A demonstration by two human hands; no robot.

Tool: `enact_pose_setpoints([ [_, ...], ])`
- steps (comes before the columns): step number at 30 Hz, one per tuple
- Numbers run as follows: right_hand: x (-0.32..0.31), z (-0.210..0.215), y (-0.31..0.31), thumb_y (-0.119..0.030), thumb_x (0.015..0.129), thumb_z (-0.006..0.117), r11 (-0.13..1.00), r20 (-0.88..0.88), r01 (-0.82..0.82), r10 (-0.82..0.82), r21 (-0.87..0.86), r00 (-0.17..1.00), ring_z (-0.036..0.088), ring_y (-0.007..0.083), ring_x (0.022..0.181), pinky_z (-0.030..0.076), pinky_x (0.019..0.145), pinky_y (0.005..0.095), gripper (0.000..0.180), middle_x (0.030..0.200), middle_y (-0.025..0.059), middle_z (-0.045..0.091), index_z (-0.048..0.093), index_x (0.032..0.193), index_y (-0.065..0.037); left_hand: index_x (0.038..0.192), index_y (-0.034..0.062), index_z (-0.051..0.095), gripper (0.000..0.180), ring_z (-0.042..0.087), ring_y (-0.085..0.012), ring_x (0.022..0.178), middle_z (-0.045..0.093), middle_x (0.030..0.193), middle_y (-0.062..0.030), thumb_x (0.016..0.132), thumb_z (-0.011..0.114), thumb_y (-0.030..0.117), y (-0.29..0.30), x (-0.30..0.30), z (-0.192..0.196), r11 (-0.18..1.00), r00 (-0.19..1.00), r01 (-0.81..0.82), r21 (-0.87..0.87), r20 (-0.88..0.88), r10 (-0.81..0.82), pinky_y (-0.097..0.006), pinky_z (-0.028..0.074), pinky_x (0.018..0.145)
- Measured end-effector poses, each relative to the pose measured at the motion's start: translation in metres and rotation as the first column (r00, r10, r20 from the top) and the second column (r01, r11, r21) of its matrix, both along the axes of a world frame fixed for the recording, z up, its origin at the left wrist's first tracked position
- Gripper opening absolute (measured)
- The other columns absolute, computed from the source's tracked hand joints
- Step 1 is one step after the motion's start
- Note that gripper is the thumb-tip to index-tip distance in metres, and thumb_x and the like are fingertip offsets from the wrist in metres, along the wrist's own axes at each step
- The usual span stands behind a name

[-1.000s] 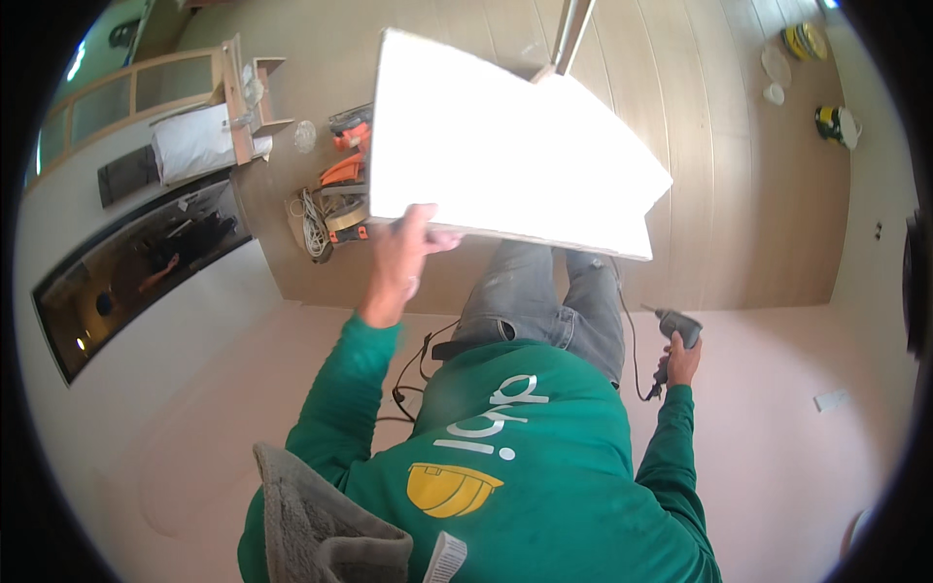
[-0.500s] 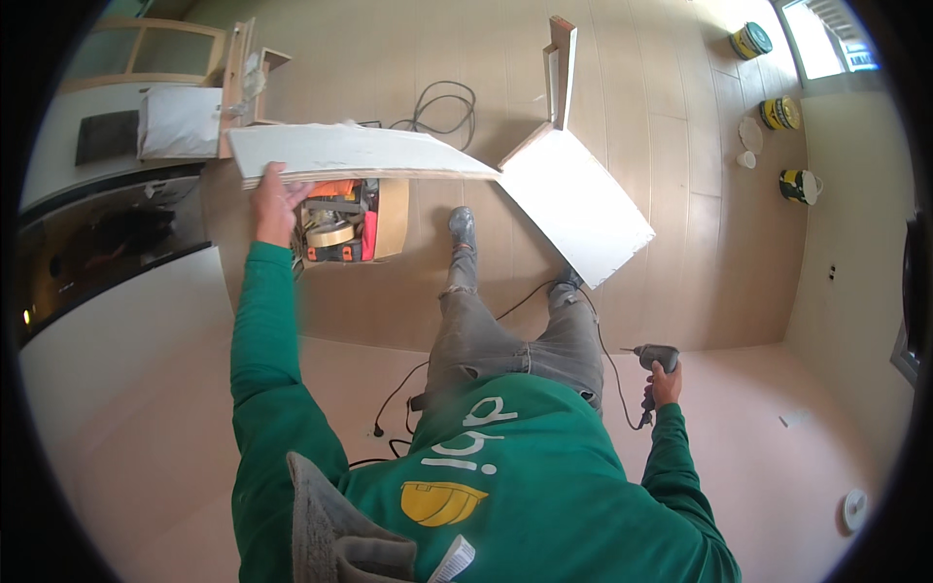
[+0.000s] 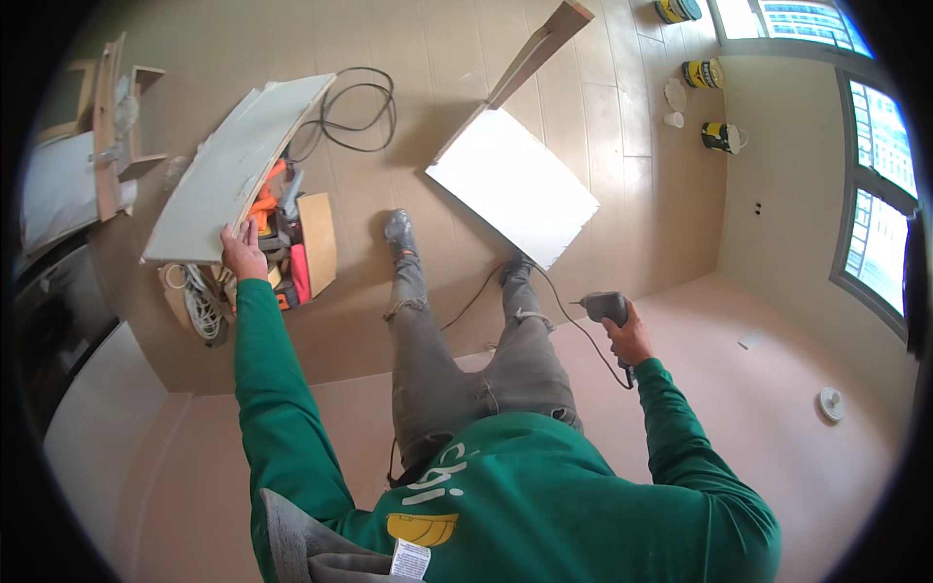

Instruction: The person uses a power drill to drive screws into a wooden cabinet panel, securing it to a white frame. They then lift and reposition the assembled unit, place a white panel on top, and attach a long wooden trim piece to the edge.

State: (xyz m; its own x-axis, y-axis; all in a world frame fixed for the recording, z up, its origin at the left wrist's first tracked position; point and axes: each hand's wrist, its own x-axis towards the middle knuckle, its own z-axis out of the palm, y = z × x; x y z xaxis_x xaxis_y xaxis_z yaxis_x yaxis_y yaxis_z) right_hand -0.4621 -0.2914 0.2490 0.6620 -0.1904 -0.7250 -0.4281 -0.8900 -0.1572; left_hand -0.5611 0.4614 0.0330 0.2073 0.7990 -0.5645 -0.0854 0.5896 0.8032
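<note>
My left hand (image 3: 245,251) grips the near edge of a long white board (image 3: 238,160), its thumb and fingers closed over that edge. The board slants up and to the right, above a box of tools (image 3: 316,243), and hides part of it. In my right hand (image 3: 634,340) is a corded power drill (image 3: 606,307), held out at my right side with its bit pointing left. A second white board (image 3: 515,189) lies in front of my feet, and a wooden piece (image 3: 539,53) joins its far left edge. Neither hand touches that second board.
A black cable (image 3: 374,109) lies coiled on the floor, and the drill's cord (image 3: 573,309) runs past my right foot. Wooden frames (image 3: 107,136) stand far left. Buckets (image 3: 721,138) and a white cup (image 3: 673,120) line the right wall. A round white object (image 3: 830,403) is at right.
The board in my left hand has swung round to the left, its far end now away from the second board. More of the tool box shows. My view has shifted right; the drill stays in my right hand.
</note>
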Motion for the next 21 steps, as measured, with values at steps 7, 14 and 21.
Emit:
enact_pose_setpoints([
  [7, 0.012, -0.011, 0.083, -0.034, 0.092, 0.072, 0.997, -0.061, -0.032, 0.036, 0.070, 0.997, 0.066, 0.0477, 0.115, 0.052, 0.098, 0.0502, 0.073, 0.122, 0.0306, 0.069, 0.043, 0.153, -0.005, 0.156, 0.0059, 0.031, 0.066, 0.047, -0.0441, 0.141, 0.024, 0.168, -0.0167, 0.103, 0.064, 0.027, -0.069, -0.092, -0.128, 0.914, 0.969, -0.179, -0.364, 0.093, 0.227, -0.053, 0.049, 0.116],
  [14, 0.002, -0.061, 0.109, -0.030, 0.093, 0.074, 0.955, -0.183, 0.240, -0.207, 0.176, 0.961, 0.073, 0.0319, 0.083, 0.058, 0.073, 0.0440, 0.072, 0.106, 0.0230, 0.071, 0.041, 0.153, -0.006, 0.159, 0.0042, 0.033, 0.071, 0.046, -0.0420, 0.144, 0.038, 0.164, -0.0117, 0.100, 0.065, 0.029, -0.081, -0.085, -0.158, 0.872, 0.940, -0.242, -0.424, 0.120, 0.320, -0.053, 0.044, 0.119],
  [21, -0.051, -0.138, 0.096, -0.023, 0.098, 0.071, 0.353, -0.436, 0.871, -0.762, 0.341, 0.480, 0.060, 0.0197, 0.052, 0.052, 0.046, 0.0358, 0.051, 0.085, 0.0123, 0.065, 0.044, 0.139, -0.007, 0.153, 0.0071, 0.044, 0.064, 0.059, -0.0363, 0.128, 0.050, 0.151, -0.0199, 0.101, 0.064, 0.038, -0.199, -0.002, -0.151, 0.749, 0.762, 0.413, -0.518, -0.254, -0.596, -0.047, 0.054, 0.105],
])
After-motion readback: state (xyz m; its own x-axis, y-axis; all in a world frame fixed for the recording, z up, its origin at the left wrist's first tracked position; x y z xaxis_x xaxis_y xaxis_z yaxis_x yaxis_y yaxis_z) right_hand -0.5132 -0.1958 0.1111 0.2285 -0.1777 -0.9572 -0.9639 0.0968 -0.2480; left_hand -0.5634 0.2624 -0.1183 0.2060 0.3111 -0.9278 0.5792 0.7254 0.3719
